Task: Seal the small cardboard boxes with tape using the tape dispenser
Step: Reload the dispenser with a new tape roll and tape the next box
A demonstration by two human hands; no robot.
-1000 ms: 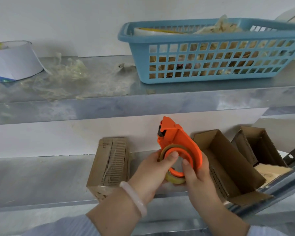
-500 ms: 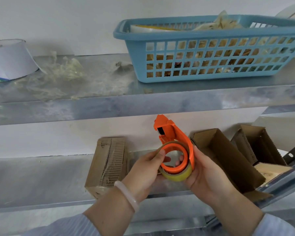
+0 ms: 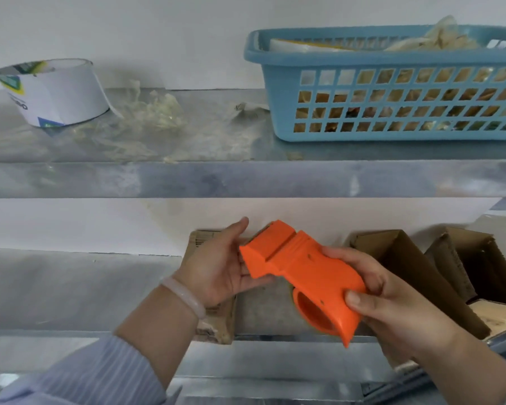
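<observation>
I hold an orange tape dispenser (image 3: pixel 301 273) in front of the lower shelf, its solid back turned up and its tape roll hidden underneath. My right hand (image 3: pixel 398 308) grips its handle end, thumb on top. My left hand (image 3: pixel 219 267) cups the blade end with relaxed fingers touching it. A closed small cardboard box (image 3: pixel 216 323) stands behind my left hand, mostly covered. Two open cardboard boxes (image 3: pixel 406 270) (image 3: pixel 476 261) lie on their sides at the right of the same shelf.
On the upper metal shelf (image 3: pixel 187 179) stand a blue plastic basket (image 3: pixel 392 92) with tape scraps, a white tape roll (image 3: pixel 56 92) at the left, and crumpled clear tape (image 3: pixel 155 112). The lower shelf (image 3: pixel 70 290) stretches left of the boxes.
The dispenser has been turned over: earlier its open side and tape roll faced me, now its solid back does. My left hand moved from the roll to the blade end. The view shifted left.
</observation>
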